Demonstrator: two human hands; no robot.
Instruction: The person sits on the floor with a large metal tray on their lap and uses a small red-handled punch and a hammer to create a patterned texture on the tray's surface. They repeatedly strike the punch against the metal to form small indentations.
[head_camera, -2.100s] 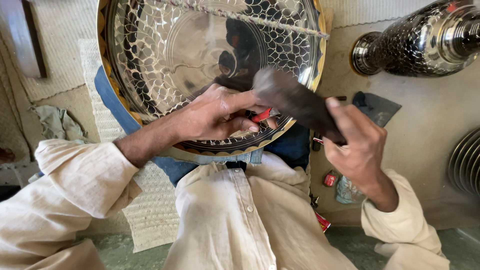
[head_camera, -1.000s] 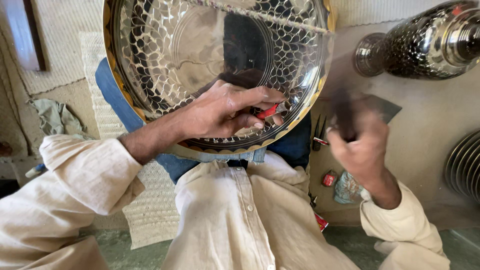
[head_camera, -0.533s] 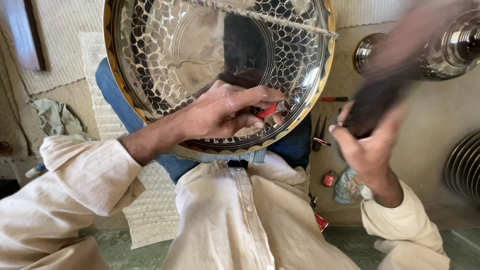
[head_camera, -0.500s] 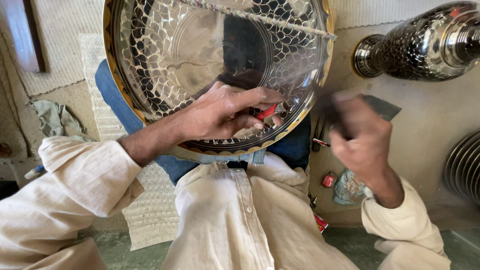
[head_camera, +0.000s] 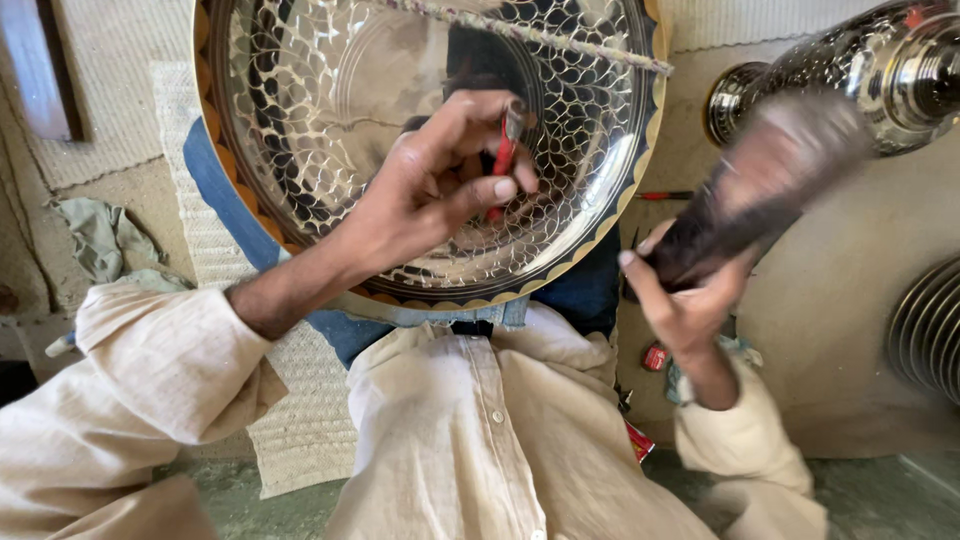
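Metal tray (head_camera: 300, 150) under chisel (head_camera: 503, 160); blurred, perhaps mallet (head_camera: 760, 190).

Single head-worn view, looking steeply down from close above the person's lap. The engraved metal tray (head_camera: 430, 150) fills the upper centre; the woven mat (head_camera: 290, 420) lies below left. The right edge, apparently motion-blurred, is poorly resolved.

My hands: 2, left grip (head_camera: 440, 190), right grip (head_camera: 685, 300) | engraved round metal tray (head_camera: 300, 130): 1 | red-handled chisel (head_camera: 503, 160) in my left grip: 1 | dark mallet (head_camera: 760, 190) in my right grip: 1 | patterned metal vase (head_camera: 880, 70): 1 | green rag (head_camera: 100, 235): 1
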